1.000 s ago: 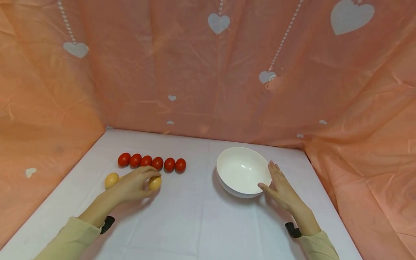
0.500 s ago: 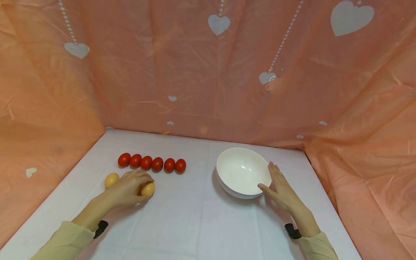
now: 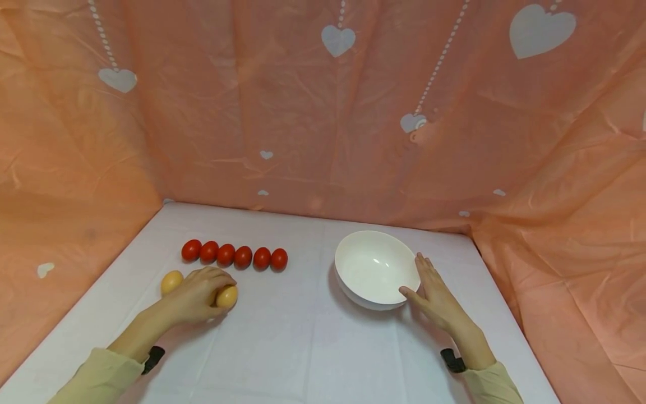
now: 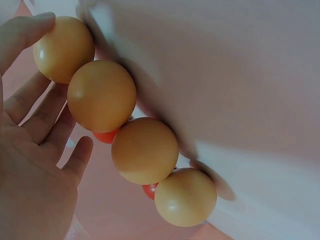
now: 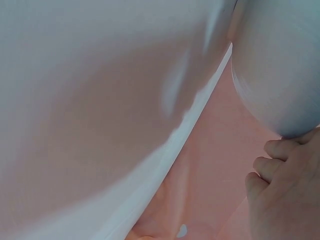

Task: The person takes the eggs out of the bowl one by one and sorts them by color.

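My left hand (image 3: 198, 295) pinches a smooth yellow-brown egg (image 3: 227, 297), thumb on the near side and fingers on the far side. In the left wrist view the held egg (image 4: 64, 52) touches the end of a slanting row of similar eggs (image 4: 145, 151). The head view shows only the leftmost egg (image 3: 171, 283) beyond the hand, which hides those between. At the right, my right hand (image 3: 438, 297) rests against the side of a white bowl (image 3: 378, 269), fingers straight and thumb at the rim. Nothing lies in the bowl.
Behind the eggs runs a straight row of several red, oval, tomato-like things (image 3: 243, 257). A white cloth (image 3: 287, 348) covers the table. Pink-orange curtains (image 3: 303, 112) with white hearts enclose the back and both sides.
My left hand has drawn back left and nearer with the egg, then nearly stopped. My right hand and the bowl have kept their places.
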`<state>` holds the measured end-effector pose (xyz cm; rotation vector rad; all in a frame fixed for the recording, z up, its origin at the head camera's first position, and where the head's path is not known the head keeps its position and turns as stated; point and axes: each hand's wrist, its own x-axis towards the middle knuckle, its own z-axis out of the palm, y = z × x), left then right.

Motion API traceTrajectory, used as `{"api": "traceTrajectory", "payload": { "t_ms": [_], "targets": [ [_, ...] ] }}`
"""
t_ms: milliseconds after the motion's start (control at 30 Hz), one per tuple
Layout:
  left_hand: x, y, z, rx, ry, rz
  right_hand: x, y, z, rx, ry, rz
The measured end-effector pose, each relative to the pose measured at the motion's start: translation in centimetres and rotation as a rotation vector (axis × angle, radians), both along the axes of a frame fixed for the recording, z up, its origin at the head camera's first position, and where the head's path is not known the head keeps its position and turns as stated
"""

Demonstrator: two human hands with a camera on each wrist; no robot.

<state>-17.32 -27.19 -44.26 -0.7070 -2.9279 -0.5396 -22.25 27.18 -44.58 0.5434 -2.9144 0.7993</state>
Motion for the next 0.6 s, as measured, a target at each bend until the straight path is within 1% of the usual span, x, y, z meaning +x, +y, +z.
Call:
{"api": "traceTrajectory", "payload": {
  "t_ms": [233, 433, 600],
  "targets": [
    [-0.11, -0.04, -0.13, 0.011, 0.001, -0.005, -0.10, 0.01, 0.19, 0.007, 0.011, -0.002],
    [-0.18, -0.25, -0.35, 0.017, -0.003, 0.000, -0.23, -0.18, 0.04, 0.024, 0.019, 0.000],
    [-0.11, -0.27, -0.04, 0.022, -0.014, -0.002, -0.39, -0.17, 0.03, 0.038, 0.027, 0.007]
  ]
}}
